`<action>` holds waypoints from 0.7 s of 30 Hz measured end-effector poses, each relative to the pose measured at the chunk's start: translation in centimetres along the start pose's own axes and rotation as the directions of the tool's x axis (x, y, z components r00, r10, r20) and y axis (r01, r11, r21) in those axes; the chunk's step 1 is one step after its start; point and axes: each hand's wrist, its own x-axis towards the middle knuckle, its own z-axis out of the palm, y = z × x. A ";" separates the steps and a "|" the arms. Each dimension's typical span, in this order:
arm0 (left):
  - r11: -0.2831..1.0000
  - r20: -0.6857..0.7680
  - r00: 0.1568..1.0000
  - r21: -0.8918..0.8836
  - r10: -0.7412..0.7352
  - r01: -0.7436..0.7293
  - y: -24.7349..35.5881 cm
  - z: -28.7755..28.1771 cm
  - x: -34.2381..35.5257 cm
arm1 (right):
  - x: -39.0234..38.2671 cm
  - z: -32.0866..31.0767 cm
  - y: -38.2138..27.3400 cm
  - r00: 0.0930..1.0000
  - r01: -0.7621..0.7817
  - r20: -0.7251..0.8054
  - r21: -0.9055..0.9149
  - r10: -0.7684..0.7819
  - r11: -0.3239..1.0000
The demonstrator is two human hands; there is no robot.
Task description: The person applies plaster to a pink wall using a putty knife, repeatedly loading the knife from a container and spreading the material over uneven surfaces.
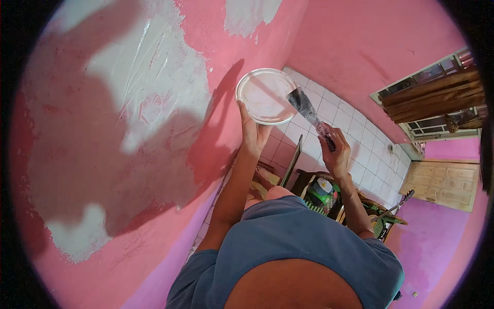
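Note:
My left hand [252, 131] holds up a round white lid [265, 98] from below, its fingers hidden beneath it and the thumb at the near left rim. Whitish smears cover the lid's inner face. My right hand [336, 152] is closed round the handle of a putty knife [309, 112]. Its wide dark blade, spotted with pale residue, reaches the right rim of the lid; I cannot tell whether they touch. To the left rises a pink wall [221, 56] with a large patch of whitish filler [123, 77], streaked and uneven, partly in shadow.
A white tiled floor [360, 139] lies below on the right. Under my right forearm stands a wooden chair [303, 180] with a green and white item [323, 193] on it. A guitar neck [399, 202], a wooden door [442, 183] and a curtained window [432, 98] are farther right.

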 end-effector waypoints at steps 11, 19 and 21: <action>0.999 -0.100 0.995 0.040 0.007 -0.003 0.8 -0.6 0.8 | -4.1 -0.9 3.0 0.990 0.031 -0.129 -0.153 -0.051 0.988; 1.000 0.029 0.999 -0.020 -0.019 0.019 0.4 1.3 1.0 | -4.4 2.5 4.4 0.979 0.190 -0.016 -0.289 -0.204 0.938; 0.999 0.014 1.000 -0.031 -0.011 0.011 1.1 0.7 1.1 | -6.4 1.1 5.2 0.979 0.200 0.040 -0.310 -0.198 0.929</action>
